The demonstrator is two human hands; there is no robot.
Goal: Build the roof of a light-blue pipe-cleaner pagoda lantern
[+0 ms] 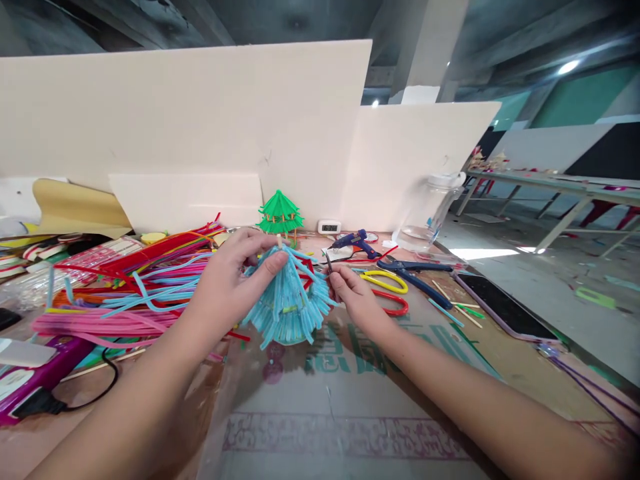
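Observation:
A light-blue tree-shaped piece (pixel 287 317), made of layered fuzzy pipe cleaners, stands tilted on the table in front of me. My left hand (pixel 243 270) is closed around its top, thumb on the near side. At its right edge, my right hand (pixel 353 290) pinches a thin dark tool (pixel 329 262), pointing upward; its exact kind is too small to make out. A bit of red shows among the blue strands near the right hand. Behind stands a green tree-shaped piece (pixel 281 212) with a brown band.
Bundles of coloured pipe cleaners (pixel 107 321) lie left, near a purple power strip (pixel 53 373). A glue gun (pixel 355 241), small digital clock (pixel 329 227), yellow handle loop (pixel 387 281), red handle loop (pixel 395 303), blue-handled pliers (pixel 425 280), clear bottle (pixel 425 213) and phone (pixel 505 303) are at right.

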